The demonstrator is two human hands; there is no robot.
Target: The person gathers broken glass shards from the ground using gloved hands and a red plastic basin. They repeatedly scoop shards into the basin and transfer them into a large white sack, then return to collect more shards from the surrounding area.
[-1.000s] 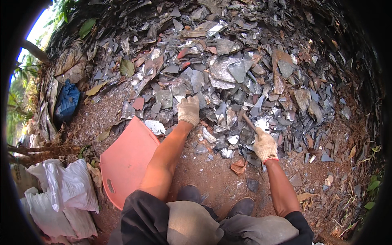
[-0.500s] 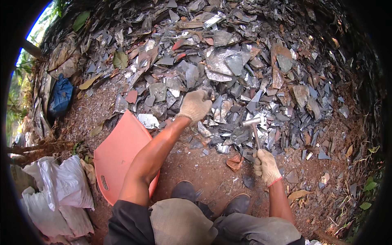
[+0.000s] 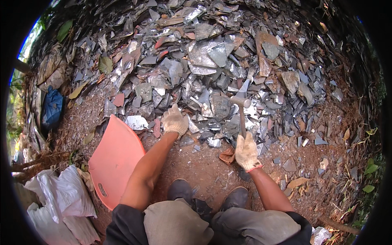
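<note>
My left hand, in a cream knitted glove, is at the near edge of a heap of broken glass and mirror shards. One finger points up and apart from the others; I see nothing held in it, though some fingertips are hidden. A reddish shard lies beside it. My gloved right hand is wrapped round the handle of a hammer. The metal head shows above the shards, just right of a large dark grey shard. I cannot tell whether the head touches anything.
A pink-orange plastic basin or scoop with a handle slot lies left of my left forearm. White sacks are piled at lower left, with a blue plastic bag farther off. My dark boots stand on reddish soil. A brown curled piece lies nearby.
My left hand has drawn back toward me and left from among the shards. The hammer has moved farther forward with my right hand. The large dark shard now shows left of the hammer head.
</note>
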